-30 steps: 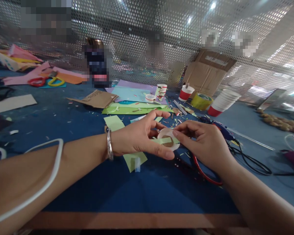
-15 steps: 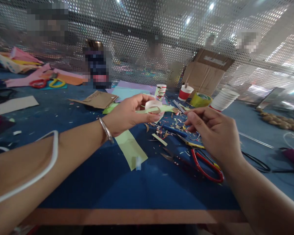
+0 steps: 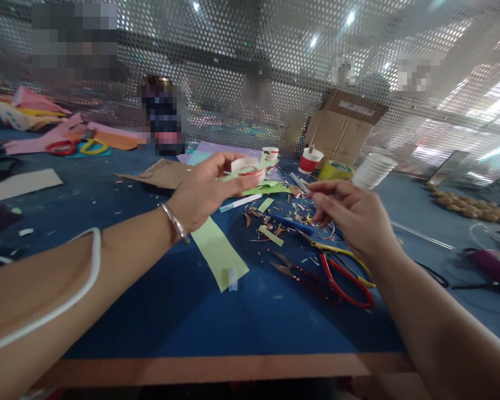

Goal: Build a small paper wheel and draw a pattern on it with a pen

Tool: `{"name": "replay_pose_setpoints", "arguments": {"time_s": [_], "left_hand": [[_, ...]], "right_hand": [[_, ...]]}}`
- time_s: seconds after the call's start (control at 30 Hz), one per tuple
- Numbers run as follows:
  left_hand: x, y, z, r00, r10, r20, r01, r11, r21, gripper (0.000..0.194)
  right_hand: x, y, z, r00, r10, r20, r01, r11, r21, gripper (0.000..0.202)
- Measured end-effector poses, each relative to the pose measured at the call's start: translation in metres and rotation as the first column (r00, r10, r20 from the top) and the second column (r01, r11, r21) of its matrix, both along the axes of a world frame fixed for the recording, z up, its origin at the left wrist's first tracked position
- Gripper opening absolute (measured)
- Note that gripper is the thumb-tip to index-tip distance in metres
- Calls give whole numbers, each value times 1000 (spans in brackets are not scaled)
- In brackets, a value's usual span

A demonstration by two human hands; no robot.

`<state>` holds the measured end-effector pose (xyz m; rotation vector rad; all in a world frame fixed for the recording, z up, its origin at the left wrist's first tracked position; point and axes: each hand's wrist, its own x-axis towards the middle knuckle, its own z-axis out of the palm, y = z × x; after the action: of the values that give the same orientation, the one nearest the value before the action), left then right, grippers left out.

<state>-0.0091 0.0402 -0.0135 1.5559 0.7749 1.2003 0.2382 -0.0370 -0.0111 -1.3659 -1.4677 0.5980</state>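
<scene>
My left hand (image 3: 216, 186) grips a white paper-cup piece (image 3: 245, 165) with a red band between thumb and fingers, a little above the table; its lower part is partly hidden. My right hand (image 3: 352, 216) is closed in a pinch over the paper scraps. A pale stick (image 3: 299, 183) ends at its fingertips; I cannot tell whether it is held or lies behind. Below the left wrist lies a light green paper strip (image 3: 219, 253) with a bit of clear tape (image 3: 233, 279). Near the right hand are red-handled scissors (image 3: 345, 286) and yellow-handled scissors (image 3: 337, 248).
A white marker (image 3: 240, 203) and a blue pen (image 3: 289, 223) lie among small scraps. Behind stand a red-and-white paper cup (image 3: 310, 161), a yellow tape roll (image 3: 335, 170), stacked cups (image 3: 374, 171) and a cardboard box (image 3: 337, 133). Folded cardboard (image 3: 162, 173) lies left.
My left hand has moved slightly left and up with the cup piece, uncovering the white marker and green paper. My right hand keeps its pinch nearly in place. The view has shifted slightly.
</scene>
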Motion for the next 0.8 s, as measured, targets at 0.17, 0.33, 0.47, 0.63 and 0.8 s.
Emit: {"name": "replay_pose_setpoints", "arguments": {"time_s": [0.17, 0.33, 0.47, 0.63, 0.8], "left_hand": [[8, -29, -5, 957, -214, -196, 216, 976, -14, 56], [10, -34, -7, 950, -231, -208, 226, 973, -48, 50], [11, -32, -7, 960, -225, -164, 221, 974, -44, 47], [8, -22, 7, 988, -138, -68, 137, 990, -15, 50], [-4, -6, 39, 999, -50, -2, 50, 999, 18, 36]], "right_hand": [[-20, -8, -3, 959, 268, -89, -276, 956, -103, 43], [-29, -12, -3, 942, 278, -188, -304, 944, -131, 27], [-25, -9, -5, 963, 210, -166, -231, 966, -118, 23], [-8, -2, -5, 987, 53, -149, -55, 998, -9, 17], [10, 5, 2, 968, -124, -218, 149, 984, 100, 14]]}}
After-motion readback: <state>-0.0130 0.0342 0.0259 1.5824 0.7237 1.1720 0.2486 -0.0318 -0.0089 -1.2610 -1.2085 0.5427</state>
